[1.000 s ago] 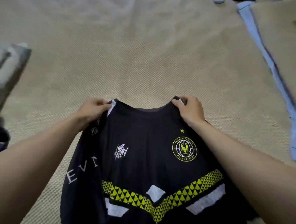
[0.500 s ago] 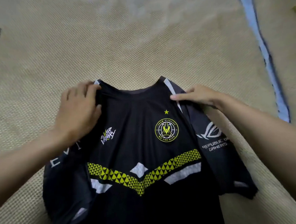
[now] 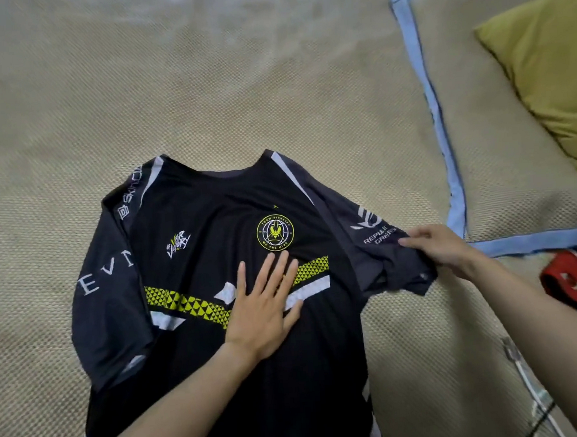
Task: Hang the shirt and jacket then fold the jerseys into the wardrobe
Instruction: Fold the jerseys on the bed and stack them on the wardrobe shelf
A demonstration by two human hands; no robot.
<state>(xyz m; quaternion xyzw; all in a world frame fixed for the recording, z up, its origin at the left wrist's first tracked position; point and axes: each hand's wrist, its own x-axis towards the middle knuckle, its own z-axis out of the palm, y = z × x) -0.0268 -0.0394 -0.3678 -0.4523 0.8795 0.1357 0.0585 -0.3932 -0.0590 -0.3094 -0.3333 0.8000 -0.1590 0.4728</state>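
- Black jersey (image 3: 213,223) lay face up, spread on the woven mat (image 3: 205,88).
- Left hand (image 3: 264,307) pressed flat on its chest, fingers straight.
- Right hand (image 3: 442,247) pinched the bunched sleeve edge.
- Yellow-green pillow (image 3: 548,77) lay far right.

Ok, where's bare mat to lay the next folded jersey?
Bare mat beyond the jersey's collar, and left of its sleeve. Right is crowded: blue-edged mat, yellow pillow, red item.
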